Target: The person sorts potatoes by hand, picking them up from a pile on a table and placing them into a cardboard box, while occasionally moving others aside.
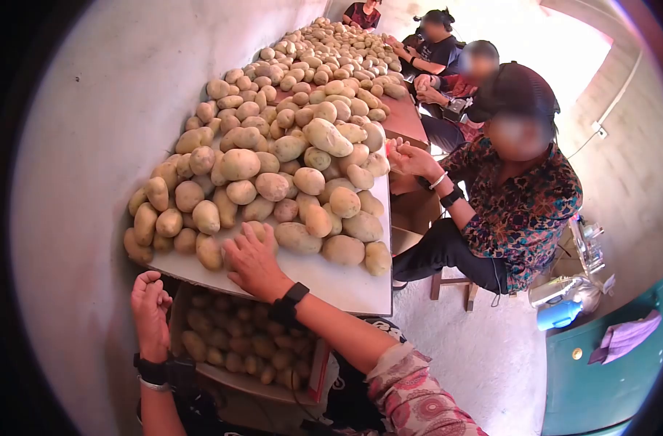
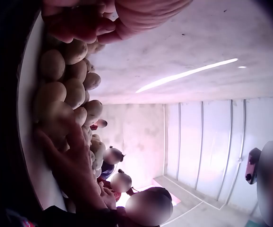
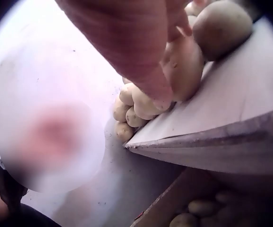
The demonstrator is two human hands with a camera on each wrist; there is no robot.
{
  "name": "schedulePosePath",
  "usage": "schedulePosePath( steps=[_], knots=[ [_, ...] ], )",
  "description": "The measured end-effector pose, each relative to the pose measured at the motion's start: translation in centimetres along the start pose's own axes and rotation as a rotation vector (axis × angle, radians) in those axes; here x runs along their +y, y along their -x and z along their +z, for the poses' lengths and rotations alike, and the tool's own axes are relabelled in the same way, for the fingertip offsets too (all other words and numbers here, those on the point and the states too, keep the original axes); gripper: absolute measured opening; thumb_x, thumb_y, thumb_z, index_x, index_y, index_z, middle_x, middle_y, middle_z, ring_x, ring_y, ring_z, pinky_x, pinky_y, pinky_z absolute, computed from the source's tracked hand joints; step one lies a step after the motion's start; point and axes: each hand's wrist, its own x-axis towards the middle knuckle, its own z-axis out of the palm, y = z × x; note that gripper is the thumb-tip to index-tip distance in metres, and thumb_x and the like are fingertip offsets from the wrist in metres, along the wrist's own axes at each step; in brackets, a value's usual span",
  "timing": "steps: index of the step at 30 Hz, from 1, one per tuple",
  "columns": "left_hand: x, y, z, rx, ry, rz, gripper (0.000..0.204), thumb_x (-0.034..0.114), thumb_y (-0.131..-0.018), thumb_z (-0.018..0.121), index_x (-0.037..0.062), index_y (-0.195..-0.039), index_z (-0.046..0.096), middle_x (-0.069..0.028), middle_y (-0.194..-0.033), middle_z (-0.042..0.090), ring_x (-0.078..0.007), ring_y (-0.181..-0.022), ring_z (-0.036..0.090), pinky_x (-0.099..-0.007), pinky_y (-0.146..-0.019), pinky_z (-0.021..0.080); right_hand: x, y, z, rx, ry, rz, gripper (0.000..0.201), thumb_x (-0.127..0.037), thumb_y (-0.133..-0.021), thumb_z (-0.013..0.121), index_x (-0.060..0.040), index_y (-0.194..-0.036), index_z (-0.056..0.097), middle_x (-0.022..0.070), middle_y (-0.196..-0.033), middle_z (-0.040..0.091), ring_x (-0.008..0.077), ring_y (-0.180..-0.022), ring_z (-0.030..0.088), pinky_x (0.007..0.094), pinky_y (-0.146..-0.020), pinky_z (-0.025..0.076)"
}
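A big heap of potatoes (image 1: 240, 165) covers the white tabletop (image 1: 331, 285). At the heap's near edge my right hand (image 1: 255, 265) grips a potato (image 3: 186, 71), thumb on its side and fingers over the top. Seen from the head, that potato is mostly hidden under the hand. My left hand (image 1: 151, 314) hangs off the table's near left corner, fingers loosely curled around nothing. The left wrist view catches its curled fingers (image 2: 79, 23) at the top, in front of the heap.
Under the table edge stands a box (image 1: 321, 370) full of potatoes. A wall (image 1: 106, 131) runs along the left. A person in a patterned shirt (image 1: 524, 196) sits at the right side, with several others farther back. A green cabinet (image 1: 600, 378) stands at lower right.
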Motion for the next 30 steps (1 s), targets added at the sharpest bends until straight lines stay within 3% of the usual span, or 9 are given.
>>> schedulePosePath(
  steps=[4,6,9,10,11,15,17,30],
  knots=[
    [-0.2,-0.4,-0.2,-0.01,0.011,-0.001,0.009,0.008,-0.088,0.054,0.0081,-0.097,0.053,0.0059,-0.065,0.043,-0.0036,-0.058,0.043,-0.0191,-0.058,0.04,-0.9,1.3,-1.4,-0.079,0.032,0.023,0.042,-0.027,-0.066,0.072,-0.0099,-0.098,0.051,0.0103,-0.09,0.051,0.0315,-0.102,0.049,0.0513,-0.091,0.032],
    [0.2,-0.3,0.1,-0.018,-0.005,-0.005,0.009,0.007,-0.087,0.054,0.0083,-0.096,0.054,0.0057,-0.067,0.043,-0.0036,-0.06,0.043,-0.019,-0.057,0.039,-1.2,2.0,-2.3,-0.215,-0.03,0.035,0.04,-0.026,-0.067,0.071,-0.009,-0.096,0.05,0.011,-0.086,0.051,0.0306,-0.09,0.051,0.0438,-0.08,0.041],
    [0.1,-0.2,1.0,-0.02,-0.017,0.016,0.008,0.008,-0.087,0.054,0.0075,-0.096,0.055,0.0052,-0.069,0.044,-0.0039,-0.061,0.042,-0.0198,-0.057,0.038,-0.7,3.2,-2.9,-0.296,-0.147,0.092,0.042,-0.027,-0.069,0.07,-0.0062,-0.099,0.05,0.0137,-0.088,0.051,0.0329,-0.087,0.054,0.0417,-0.072,0.046],
    [-0.1,-0.4,1.0,-0.067,-0.004,0.024,0.008,0.009,-0.088,0.054,0.0076,-0.096,0.054,0.0052,-0.071,0.043,-0.004,-0.062,0.041,-0.0207,-0.057,0.038,0.1,4.4,-2.2,-0.16,-0.283,0.048,0.045,-0.028,-0.07,0.069,-0.0036,-0.102,0.05,0.016,-0.088,0.052,0.0357,-0.084,0.054,0.0447,-0.069,0.047],
    [-0.2,-0.7,0.7,-0.098,-0.006,0.023,0.007,0.009,-0.089,0.053,0.0076,-0.096,0.054,0.0053,-0.073,0.042,-0.0041,-0.062,0.04,-0.0216,-0.058,0.037,0.2,4.3,-3.0,-0.251,-0.269,0.08,0.048,-0.028,-0.069,0.07,-0.0023,-0.104,0.049,0.018,-0.09,0.053,0.0371,-0.086,0.054,0.0452,-0.073,0.047],
    [-0.7,-1.0,1.1,-0.103,-0.057,0.038,0.009,0.009,-0.088,0.055,0.0052,-0.096,0.055,0.0032,-0.07,0.047,-0.0055,-0.061,0.044,-0.0211,-0.057,0.039,1.6,4.8,-3.9,-0.344,-0.294,0.041,0.043,-0.029,-0.07,0.071,-0.003,-0.097,0.051,0.0185,-0.089,0.055,0.0372,-0.087,0.055,0.0444,-0.076,0.046],
    [-0.5,-0.7,1.8,-0.035,-0.051,-0.007,0.012,0.01,-0.087,0.057,0.0054,-0.098,0.056,0.004,-0.069,0.048,-0.005,-0.062,0.047,-0.0204,-0.059,0.041,1.9,4.0,-4.8,-0.456,-0.287,0.018,0.042,-0.029,-0.07,0.072,-0.0033,-0.096,0.052,0.0179,-0.088,0.055,0.037,-0.086,0.055,0.0442,-0.076,0.046],
    [-0.7,-1.2,1.9,-0.057,-0.071,-0.036,0.011,0.011,-0.088,0.057,0.0066,-0.099,0.056,0.0055,-0.071,0.051,-0.003,-0.062,0.049,-0.0192,-0.061,0.044,2.2,4.3,-5.7,-0.5,-0.316,0.034,0.046,-0.027,-0.071,0.073,-0.0047,-0.106,0.054,0.0168,-0.095,0.055,0.0355,-0.092,0.055,0.0418,-0.081,0.045]
  ],
)
